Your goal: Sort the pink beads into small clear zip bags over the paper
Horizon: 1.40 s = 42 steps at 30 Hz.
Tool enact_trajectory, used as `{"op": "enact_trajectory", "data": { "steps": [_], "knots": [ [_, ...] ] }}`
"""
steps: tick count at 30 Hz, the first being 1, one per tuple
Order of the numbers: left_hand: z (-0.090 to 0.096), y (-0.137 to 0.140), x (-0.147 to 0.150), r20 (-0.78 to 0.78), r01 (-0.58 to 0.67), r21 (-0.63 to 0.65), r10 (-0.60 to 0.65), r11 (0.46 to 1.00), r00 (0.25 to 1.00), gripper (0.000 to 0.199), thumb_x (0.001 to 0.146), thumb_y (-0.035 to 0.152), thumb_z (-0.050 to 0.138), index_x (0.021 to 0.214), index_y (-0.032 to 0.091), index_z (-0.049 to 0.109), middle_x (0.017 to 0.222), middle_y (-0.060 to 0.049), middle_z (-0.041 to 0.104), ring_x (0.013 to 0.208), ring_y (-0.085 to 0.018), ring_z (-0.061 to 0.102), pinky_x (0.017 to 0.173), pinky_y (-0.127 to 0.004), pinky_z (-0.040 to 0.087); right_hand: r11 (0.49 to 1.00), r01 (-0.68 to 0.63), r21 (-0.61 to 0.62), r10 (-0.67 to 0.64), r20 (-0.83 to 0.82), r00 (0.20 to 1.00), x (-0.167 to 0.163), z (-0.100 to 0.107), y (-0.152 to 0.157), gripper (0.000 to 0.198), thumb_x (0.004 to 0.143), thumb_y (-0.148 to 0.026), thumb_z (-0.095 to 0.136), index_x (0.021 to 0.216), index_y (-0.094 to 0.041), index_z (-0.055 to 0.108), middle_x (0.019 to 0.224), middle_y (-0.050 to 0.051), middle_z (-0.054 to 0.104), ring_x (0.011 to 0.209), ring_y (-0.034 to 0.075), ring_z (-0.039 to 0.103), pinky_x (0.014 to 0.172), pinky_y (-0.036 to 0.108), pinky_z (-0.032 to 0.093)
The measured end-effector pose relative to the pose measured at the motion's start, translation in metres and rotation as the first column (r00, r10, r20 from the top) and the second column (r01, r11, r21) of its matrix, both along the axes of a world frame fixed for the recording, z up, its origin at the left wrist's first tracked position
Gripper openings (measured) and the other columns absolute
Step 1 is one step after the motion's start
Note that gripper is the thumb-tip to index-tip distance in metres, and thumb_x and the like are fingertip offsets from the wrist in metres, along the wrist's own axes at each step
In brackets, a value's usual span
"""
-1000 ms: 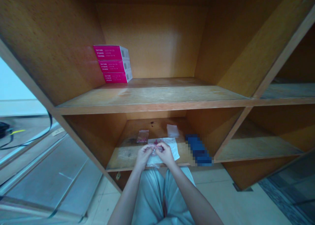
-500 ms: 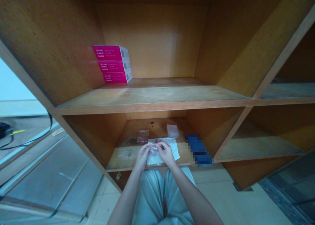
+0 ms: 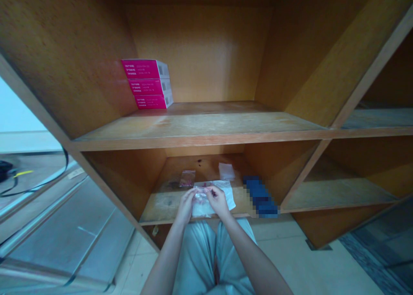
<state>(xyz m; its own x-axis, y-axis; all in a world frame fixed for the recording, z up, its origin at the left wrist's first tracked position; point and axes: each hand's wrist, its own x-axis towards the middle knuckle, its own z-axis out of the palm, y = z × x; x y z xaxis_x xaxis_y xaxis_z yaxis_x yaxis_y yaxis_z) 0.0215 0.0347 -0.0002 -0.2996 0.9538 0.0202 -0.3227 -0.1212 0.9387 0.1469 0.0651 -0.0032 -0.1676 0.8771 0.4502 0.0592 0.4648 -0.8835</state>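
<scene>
Both hands meet over a crumpled white sheet [image 3: 228, 192] at the front of the lower shelf. Between them is a small clear plastic bag [image 3: 200, 196] with reddish bits showing in it. My left hand [image 3: 186, 205] pinches the bag's left side, fingertips closed. On the other side, my right hand [image 3: 218, 201] has its thumb and fingers closed at the bag's upper right edge. The fingers hide part of the bag, and its contents are too small to name. Behind my left hand lies another small clear bag [image 3: 187, 178] with reddish contents.
A whitish translucent packet [image 3: 226, 171] lies farther back. At the right is a dark blue, pixelated object [image 3: 260, 197]. Several pink boxes [image 3: 148, 87] are stacked on the upper shelf [image 3: 206, 125], whose front edge overhangs behind my hands. Glass-like panels [image 3: 80, 226] stand at the left.
Both hands stay in place, with only slight finger movement. The dark red spots by the right fingertips show less than before.
</scene>
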Motion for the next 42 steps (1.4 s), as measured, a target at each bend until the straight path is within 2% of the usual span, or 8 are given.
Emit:
{"op": "enact_trajectory", "data": {
  "steps": [3, 8, 15, 22, 26, 28, 34, 42],
  "knots": [
    [0.003, -0.001, 0.0, 0.058, -0.008, -0.001, 0.008, 1.0, 0.998, 0.02, 0.063, 0.03, 0.064, 0.074, 0.013, 0.067, 0.079, -0.007, 0.069, 0.072, -0.018, 0.062, 0.066, -0.026, 0.046, 1.0, 0.026, -0.002, -0.026, -0.008, 1.0, 0.0, -0.001, 0.002, 0.027, 0.082, -0.037, 0.045, 0.069, -0.018, 0.06, 0.064, 0.001, 0.059, 0.06, 0.013, 0.052, 0.055, 0.022, 0.04],
    [0.005, -0.001, 0.0, 0.137, 0.115, 0.024, -0.117, 0.993, 0.984, 0.021, 0.066, 0.03, 0.062, 0.074, 0.011, 0.065, 0.073, -0.008, 0.068, 0.06, -0.017, 0.061, 0.055, -0.027, 0.046, 1.0, 0.025, 0.007, -0.025, 0.007, 1.0, 0.0, -0.001, 0.002, 0.031, 0.083, -0.038, 0.043, 0.064, -0.018, 0.056, 0.058, 0.0, 0.054, 0.057, 0.012, 0.049, 0.053, 0.022, 0.038],
    [0.0, 0.0, -0.002, 0.119, 0.157, 0.044, -0.162, 0.987, 0.98, 0.026, 0.071, 0.035, 0.058, 0.077, 0.011, 0.063, 0.07, -0.008, 0.067, 0.053, -0.015, 0.059, 0.056, -0.028, 0.047, 0.999, 0.041, -0.013, -0.041, -0.007, 0.999, 0.001, 0.001, 0.0, 0.033, 0.082, -0.038, 0.044, 0.061, -0.017, 0.057, 0.056, 0.0, 0.055, 0.053, 0.012, 0.048, 0.052, 0.022, 0.038],
    [-0.001, -0.003, -0.001, -0.086, 0.158, -0.001, -0.157, 0.987, 0.984, 0.029, 0.067, 0.035, 0.064, 0.087, 0.014, 0.06, 0.069, -0.002, 0.064, 0.052, -0.011, 0.056, 0.049, -0.02, 0.043, 0.986, 0.118, -0.119, -0.133, -0.126, 0.983, 0.002, 0.005, 0.0, 0.031, 0.082, -0.04, 0.044, 0.077, -0.017, 0.063, 0.06, 0.002, 0.058, 0.054, 0.014, 0.052, 0.05, 0.023, 0.041],
    [0.001, -0.003, 0.001, -0.179, 0.149, -0.042, -0.154, 0.988, 0.972, 0.032, 0.068, 0.04, 0.062, 0.087, 0.015, 0.057, 0.061, 0.001, 0.061, 0.038, -0.009, 0.051, 0.04, -0.02, 0.04, 0.982, 0.106, -0.156, -0.139, -0.213, 0.967, 0.001, 0.003, 0.0, 0.036, 0.081, -0.038, 0.048, 0.109, -0.017, 0.054, 0.061, 0.0, 0.057, 0.049, 0.012, 0.05, 0.046, 0.022, 0.041],
    [0.002, -0.002, 0.002, -0.173, 0.116, -0.042, -0.122, 0.992, 0.977, 0.035, 0.068, 0.042, 0.061, 0.09, 0.016, 0.054, 0.062, 0.001, 0.061, 0.036, -0.009, 0.051, 0.039, -0.021, 0.041, 0.988, 0.083, -0.13, -0.109, -0.209, 0.972, 0.002, 0.004, 0.0, 0.04, 0.081, -0.036, 0.048, 0.116, -0.018, 0.051, 0.069, 0.002, 0.061, 0.054, 0.012, 0.053, 0.049, 0.023, 0.044],
    [0.003, -0.002, 0.003, -0.121, 0.155, -0.033, -0.158, 0.987, 0.98, 0.039, 0.068, 0.043, 0.061, 0.094, 0.016, 0.051, 0.064, 0.002, 0.059, 0.039, -0.01, 0.054, 0.039, -0.022, 0.044, 0.996, 0.088, 0.028, -0.083, -0.145, 0.986, 0.004, 0.008, -0.001, 0.021, 0.081, -0.031, 0.049, 0.08, -0.019, 0.067, 0.084, 0.007, 0.065, 0.081, 0.018, 0.059, 0.074, 0.032, 0.047],
    [0.001, -0.001, 0.002, -0.042, 0.077, -0.021, -0.078, 0.997, 0.996, 0.039, 0.07, 0.045, 0.059, 0.094, 0.016, 0.049, 0.062, 0.002, 0.059, 0.041, -0.012, 0.056, 0.039, -0.022, 0.044, 0.987, 0.089, -0.131, -0.124, -0.287, 0.95, 0.007, 0.006, 0.01, 0.021, 0.077, -0.029, 0.05, 0.088, -0.018, 0.064, 0.092, 0.009, 0.067, 0.086, 0.02, 0.06, 0.079, 0.036, 0.046]
  ]
}}
